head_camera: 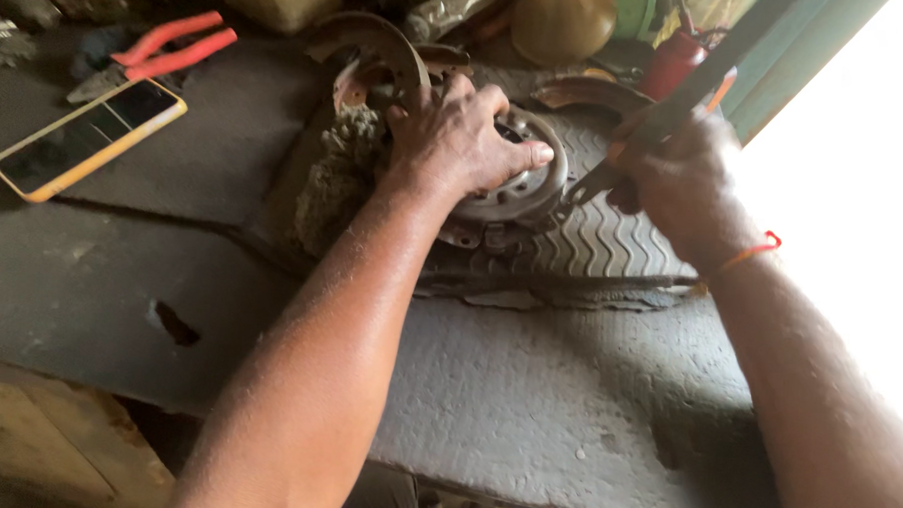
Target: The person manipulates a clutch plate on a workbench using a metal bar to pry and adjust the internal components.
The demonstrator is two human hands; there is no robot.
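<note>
My left hand (461,134) presses down on a round grey metal disc part (522,186) that lies on a ribbed piece of tyre rubber (602,239). Its fingers wrap over the disc's rim. My right hand (679,177) grips a long dark metal tool (667,111) whose tip touches the disc's right edge. An orange thread band sits on the right wrist. A frayed dirty rag (339,175) lies just left of the disc.
A phone with a yellow case (90,136) lies at the left, red-handled pliers (163,49) behind it. Rusty curved brake shoes (379,41) and a red can (673,61) stand at the back. The dark bench mat (527,387) has a hole at the left.
</note>
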